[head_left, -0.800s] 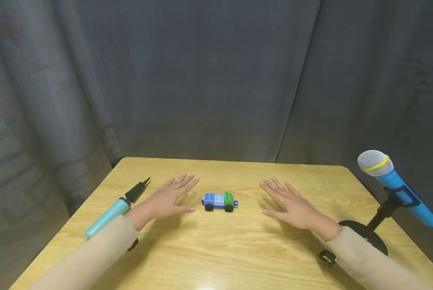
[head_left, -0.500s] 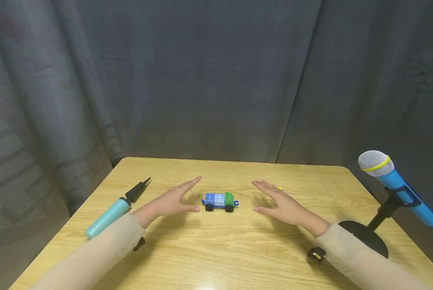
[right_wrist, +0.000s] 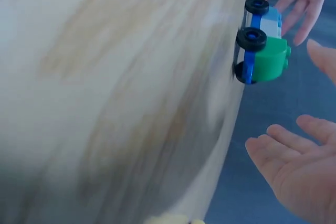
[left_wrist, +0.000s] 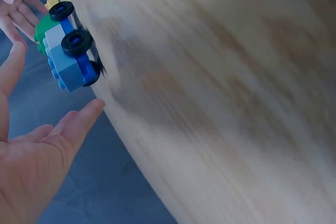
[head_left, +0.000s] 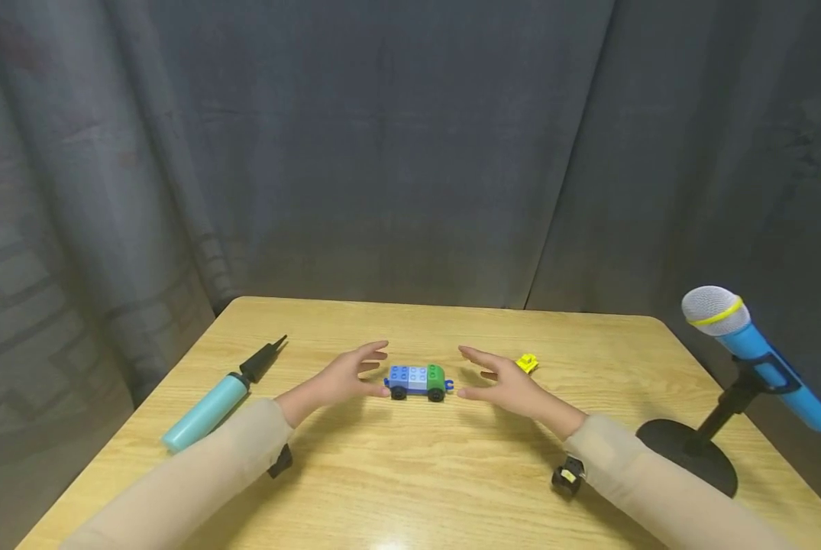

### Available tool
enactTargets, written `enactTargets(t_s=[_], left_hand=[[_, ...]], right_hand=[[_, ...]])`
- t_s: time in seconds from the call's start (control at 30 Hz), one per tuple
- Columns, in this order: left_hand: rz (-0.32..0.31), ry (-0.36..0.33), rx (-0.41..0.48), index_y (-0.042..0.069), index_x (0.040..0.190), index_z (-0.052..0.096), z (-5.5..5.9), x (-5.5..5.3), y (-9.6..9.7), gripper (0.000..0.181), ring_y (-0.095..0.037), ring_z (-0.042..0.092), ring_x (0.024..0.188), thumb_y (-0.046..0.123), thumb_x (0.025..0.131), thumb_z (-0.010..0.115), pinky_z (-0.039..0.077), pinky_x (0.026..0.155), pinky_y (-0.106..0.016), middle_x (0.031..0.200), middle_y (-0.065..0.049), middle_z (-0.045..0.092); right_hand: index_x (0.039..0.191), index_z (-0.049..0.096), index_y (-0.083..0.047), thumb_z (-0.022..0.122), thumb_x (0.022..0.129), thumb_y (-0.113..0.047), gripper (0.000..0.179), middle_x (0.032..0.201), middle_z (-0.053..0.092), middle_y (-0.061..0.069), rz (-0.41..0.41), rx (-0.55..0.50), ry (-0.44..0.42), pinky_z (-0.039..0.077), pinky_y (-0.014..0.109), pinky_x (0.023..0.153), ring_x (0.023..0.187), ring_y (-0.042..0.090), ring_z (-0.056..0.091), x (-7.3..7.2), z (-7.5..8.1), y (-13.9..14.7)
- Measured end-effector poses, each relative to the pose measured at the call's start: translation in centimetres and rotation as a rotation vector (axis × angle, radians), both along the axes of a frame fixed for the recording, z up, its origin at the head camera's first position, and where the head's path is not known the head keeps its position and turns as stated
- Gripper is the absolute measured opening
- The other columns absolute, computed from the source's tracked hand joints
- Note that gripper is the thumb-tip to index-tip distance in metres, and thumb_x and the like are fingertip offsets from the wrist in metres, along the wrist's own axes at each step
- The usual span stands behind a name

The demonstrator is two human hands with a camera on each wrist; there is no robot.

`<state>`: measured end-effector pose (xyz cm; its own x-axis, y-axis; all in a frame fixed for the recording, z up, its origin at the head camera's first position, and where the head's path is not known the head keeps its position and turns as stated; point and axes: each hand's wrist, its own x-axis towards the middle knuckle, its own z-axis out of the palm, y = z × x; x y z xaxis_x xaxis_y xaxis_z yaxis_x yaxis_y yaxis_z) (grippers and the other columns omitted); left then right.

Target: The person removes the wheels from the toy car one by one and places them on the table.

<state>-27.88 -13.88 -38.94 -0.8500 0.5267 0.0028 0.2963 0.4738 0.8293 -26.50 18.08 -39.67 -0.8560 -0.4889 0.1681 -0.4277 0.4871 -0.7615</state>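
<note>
Grip: left hand point(head_left: 344, 376) and right hand point(head_left: 499, 382) both spread, fingers relaxed, holding nothing; each flanks the brick car point(head_left: 417, 381), left thumb tip just beside its blue end, right fingertips just beside its green end. Whether either touches it cannot be told.

Item: brick car, blue and pale-blue bricks with one green brick, black wheels, standing on its wheels at the middle of the wooden table point(head_left: 410, 473). Wrist views confirm a gap between palms and car on both sides.

Progress: judged early; hands are at the car, no grasp made, car not lifted. Closing on it and whatever follows remain.

Other stock, clock-face from the car: teal hand pump point(head_left: 219, 398) with black nozzle at 9 o'clock, well apart; small yellow toy point(head_left: 526, 363) at 2 o'clock, just beyond the right hand; blue microphone point(head_left: 754, 351) on black stand at 3 o'clock, near the table's right edge.

Room: bare wood toward 6 and 12 o'clock; far edge meets grey curtain point(head_left: 410, 153).
</note>
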Motion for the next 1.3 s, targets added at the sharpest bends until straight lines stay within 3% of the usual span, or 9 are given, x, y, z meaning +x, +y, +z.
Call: enactTargets(t_s=[0.2,0.53,0.8,1.03,1.3], left_hand=[[0.067,-0.045,0.016,0.001,0.147,0.035,-0.8,-0.1,0.6,0.080,-0.037,0.052,0.127,0.020,0.082,0.078,0.049,0.100,-0.043,0.139,-0.021,0.052],[0.219,-0.060,0.027,0.001,0.128,0.059,-1.4,-0.7,1.6,0.053,-0.029,0.064,0.109,0.014,0.081,0.079,0.055,0.088,-0.036,0.116,-0.010,0.067],[0.299,-0.065,0.008,0.004,0.116,0.068,-1.5,-0.7,2.2,0.040,-0.015,0.065,0.090,0.012,0.078,0.081,0.056,0.078,-0.029,0.100,-0.004,0.071],[0.303,-0.039,-0.007,0.002,0.112,0.069,-1.4,-0.6,2.4,0.034,-0.014,0.064,0.084,0.008,0.079,0.079,0.055,0.073,-0.027,0.094,-0.005,0.070],[0.320,-0.064,0.000,0.002,0.111,0.070,-1.3,-0.5,2.4,0.031,-0.014,0.063,0.084,0.006,0.081,0.077,0.055,0.073,-0.028,0.093,-0.004,0.069]], right_hand=[[0.144,0.042,0.000,0.074,0.087,-0.026,0.070,0.139,0.051,0.024,-0.069,-0.071,-0.115,0.048,0.051,0.097,0.121,0.040,0.055,-0.6,-0.8,-1.0],[0.139,0.049,-0.001,0.076,0.085,-0.017,0.063,0.130,0.057,0.022,-0.147,-0.180,-0.300,0.056,0.036,0.086,0.112,0.030,0.059,-0.8,-1.3,-2.7],[0.127,0.059,-0.002,0.076,0.084,-0.017,0.048,0.120,0.063,0.015,-0.194,-0.148,-0.284,0.055,0.033,0.083,0.105,0.024,0.061,-0.7,-1.5,-3.6],[0.121,0.063,-0.003,0.075,0.084,-0.013,0.041,0.115,0.066,0.011,-0.245,-0.137,-0.275,0.053,0.030,0.079,0.098,0.020,0.060,-0.8,-1.5,-4.2],[0.115,0.066,-0.004,0.076,0.083,-0.010,0.035,0.107,0.067,0.008,-0.285,-0.165,-0.316,0.052,0.027,0.077,0.092,0.016,0.061,-0.8,-1.3,-4.5]])
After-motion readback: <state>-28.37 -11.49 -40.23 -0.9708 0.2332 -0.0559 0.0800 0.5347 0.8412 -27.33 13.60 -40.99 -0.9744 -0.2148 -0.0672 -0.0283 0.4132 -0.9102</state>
